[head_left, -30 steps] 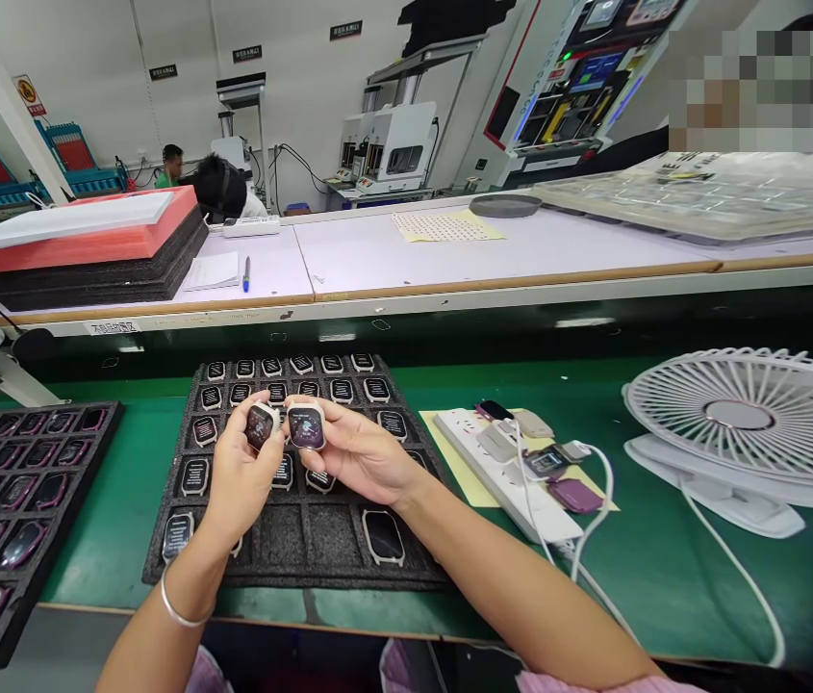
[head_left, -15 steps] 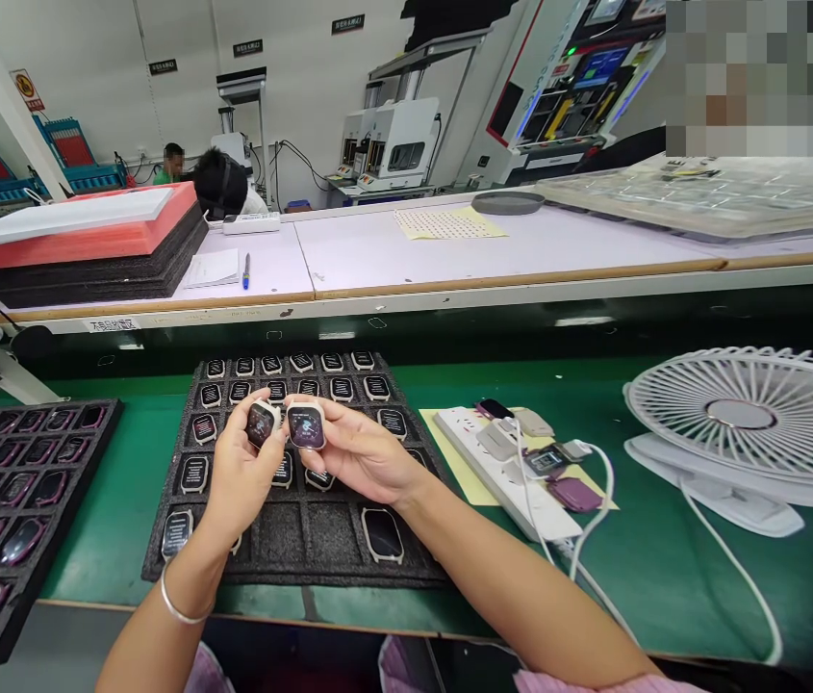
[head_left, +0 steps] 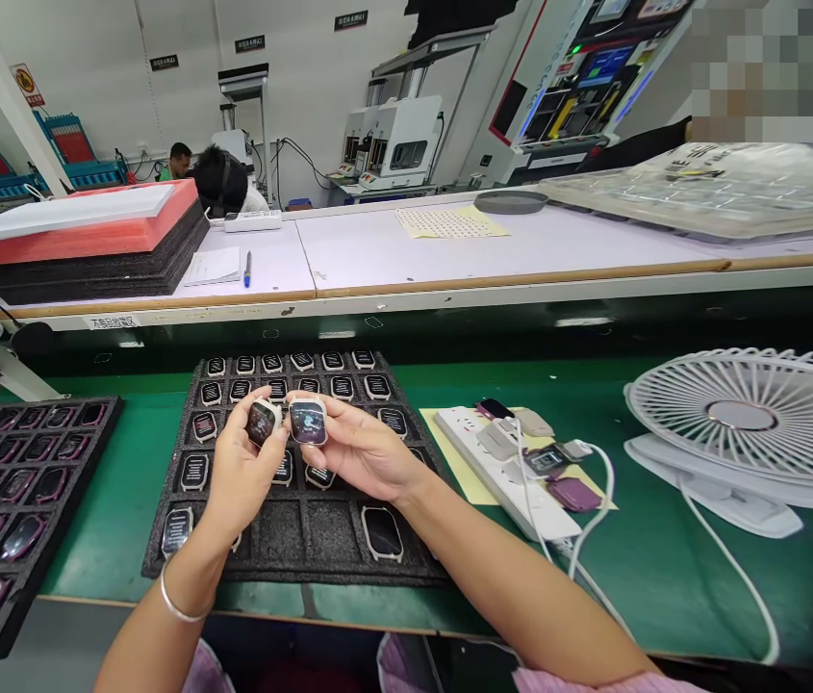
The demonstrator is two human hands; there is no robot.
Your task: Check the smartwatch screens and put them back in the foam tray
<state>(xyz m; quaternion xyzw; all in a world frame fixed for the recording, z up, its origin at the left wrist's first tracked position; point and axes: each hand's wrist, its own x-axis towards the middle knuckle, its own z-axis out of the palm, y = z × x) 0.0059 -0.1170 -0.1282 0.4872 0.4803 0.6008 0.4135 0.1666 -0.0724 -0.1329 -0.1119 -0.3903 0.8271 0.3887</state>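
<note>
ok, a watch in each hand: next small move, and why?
Probably turn the left hand slightly so the left watch faces us more squarely. Its screen looks angled aside, while the right watch, in the right hand, shows nearly face-on. Both displays are lit, so matching angles should ease comparison.

I can't read any words for sure. Three black signs (head_left: 350,20) on the wall (head_left: 305,106) have white Chinese writing, but it's too small. A white label (head_left: 114,321) on the shelf edge (head_left: 464,296) has blurry black Chinese writing. The watches (head_left: 178,529) in the black tray (head_left: 276,536) show tiny white lines of words.
</note>
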